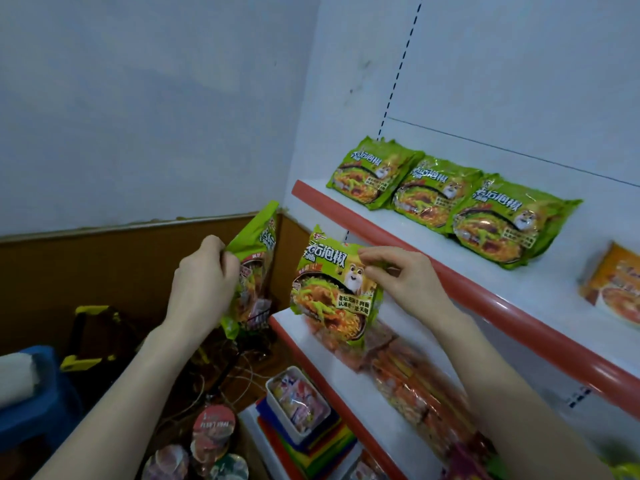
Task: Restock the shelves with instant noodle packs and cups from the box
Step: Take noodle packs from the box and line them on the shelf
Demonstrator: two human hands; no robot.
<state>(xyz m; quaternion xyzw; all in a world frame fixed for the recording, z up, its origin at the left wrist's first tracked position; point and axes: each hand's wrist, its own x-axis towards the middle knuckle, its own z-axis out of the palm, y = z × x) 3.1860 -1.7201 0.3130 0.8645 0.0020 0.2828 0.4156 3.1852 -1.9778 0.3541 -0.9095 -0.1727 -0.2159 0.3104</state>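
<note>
your right hand pinches a green pack, your left grips another; lift yours up-right, probably beside the row.

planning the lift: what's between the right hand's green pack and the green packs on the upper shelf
In the head view, only the upper shelf's red front lip lies between the held pack and the shelved packs.

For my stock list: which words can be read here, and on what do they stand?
"老坛泡椒": green pack pinched by the right hand.
"老坛泡椒": shelf packs.
Small print, cup lids, the second pack in the left hand: too blurred or turned away.
</note>
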